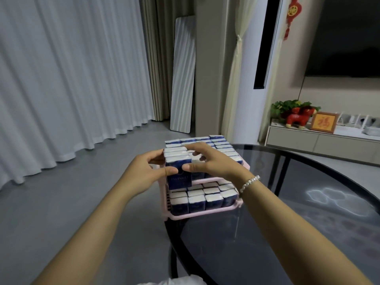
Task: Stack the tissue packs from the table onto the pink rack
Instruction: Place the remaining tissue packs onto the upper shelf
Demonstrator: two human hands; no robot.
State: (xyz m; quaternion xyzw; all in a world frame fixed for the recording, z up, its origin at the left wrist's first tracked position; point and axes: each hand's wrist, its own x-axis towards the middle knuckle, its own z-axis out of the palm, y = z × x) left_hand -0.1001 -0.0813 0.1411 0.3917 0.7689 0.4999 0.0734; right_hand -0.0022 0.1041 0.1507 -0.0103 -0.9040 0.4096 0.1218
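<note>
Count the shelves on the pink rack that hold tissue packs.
2: the upper shelf, under both hands, and the lower shelf near the glass table's edge, both filled with tissue packs.

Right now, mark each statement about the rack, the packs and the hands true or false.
1. The pink rack stands on the floor. False: it stands on the dark glass table.
2. Both hands hold a row of tissue packs at the upper tier. True.
3. The lower tier's packs are missing. False: it is full.
4. The right hand wears a bead bracelet at the wrist. True.
5. The left hand hangs idle. False: it grips the packs.
</note>
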